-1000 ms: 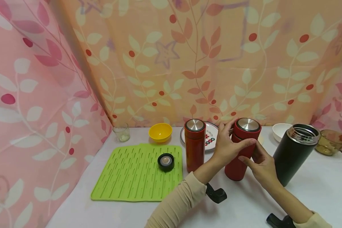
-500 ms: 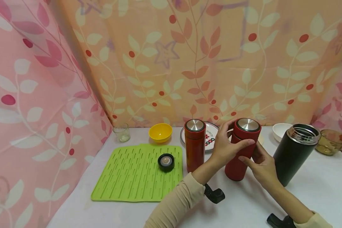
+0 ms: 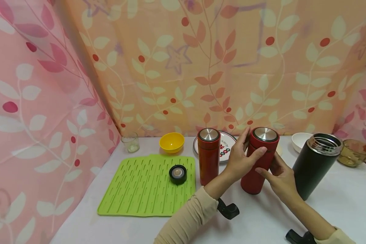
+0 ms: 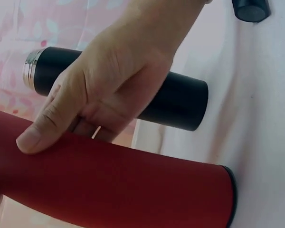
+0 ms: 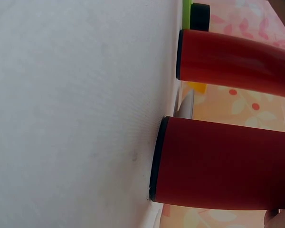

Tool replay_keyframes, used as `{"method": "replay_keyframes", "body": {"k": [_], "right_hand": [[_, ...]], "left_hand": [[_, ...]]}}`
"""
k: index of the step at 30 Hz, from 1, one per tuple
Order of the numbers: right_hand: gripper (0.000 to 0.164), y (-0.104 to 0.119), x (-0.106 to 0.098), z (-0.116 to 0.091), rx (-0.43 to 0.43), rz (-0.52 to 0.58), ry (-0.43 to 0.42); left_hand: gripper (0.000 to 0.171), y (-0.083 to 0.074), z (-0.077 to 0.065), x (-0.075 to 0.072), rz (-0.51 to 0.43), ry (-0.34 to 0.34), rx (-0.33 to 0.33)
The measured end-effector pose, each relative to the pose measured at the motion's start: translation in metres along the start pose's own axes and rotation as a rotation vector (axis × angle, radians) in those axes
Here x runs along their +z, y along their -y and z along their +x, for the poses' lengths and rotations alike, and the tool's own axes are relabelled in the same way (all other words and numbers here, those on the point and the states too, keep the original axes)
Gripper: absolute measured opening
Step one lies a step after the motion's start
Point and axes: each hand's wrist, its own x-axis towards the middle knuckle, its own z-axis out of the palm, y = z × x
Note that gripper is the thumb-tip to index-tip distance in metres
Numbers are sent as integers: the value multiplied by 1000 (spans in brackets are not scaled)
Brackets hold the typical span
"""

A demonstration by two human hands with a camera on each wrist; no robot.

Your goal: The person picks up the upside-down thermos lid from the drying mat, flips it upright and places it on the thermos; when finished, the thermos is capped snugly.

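Observation:
A dark red thermos [image 3: 257,175] with a steel-topped lid stands upright on the table. My right hand [image 3: 283,178] grips its body from the right, thumb across the front. At the upper left side my left hand [image 3: 241,157] holds it around the lid seam, thumb in front; some fingers are hidden behind. In the left wrist view the right hand [image 4: 111,76] has its thumb on the red thermos [image 4: 118,185]. The right wrist view shows the thermos's base [image 5: 204,164] on the table. Close to the right hand stands an open black thermos [image 3: 314,169].
Left of the hands stands a brighter red thermos [image 3: 208,159]. A black lid [image 3: 178,174] lies on a green mat [image 3: 140,189]. Behind are a glass [image 3: 130,142], yellow bowl [image 3: 171,142], printed plate [image 3: 228,140] and white bowl [image 3: 299,140]. An amber bowl [image 3: 355,153] stands far right.
My left thumb has slid slightly left across the front of the dark red thermos, and the left fingers look more upright beside the lid. The right hand and the thermos stay in place.

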Motion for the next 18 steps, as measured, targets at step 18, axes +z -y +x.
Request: {"method": "replay_keyframes", "body": {"k": [18], "right_hand": [[80, 0, 0, 1, -9, 5, 1]], "left_hand": [[56, 2, 1, 1, -93, -28, 0]]}}
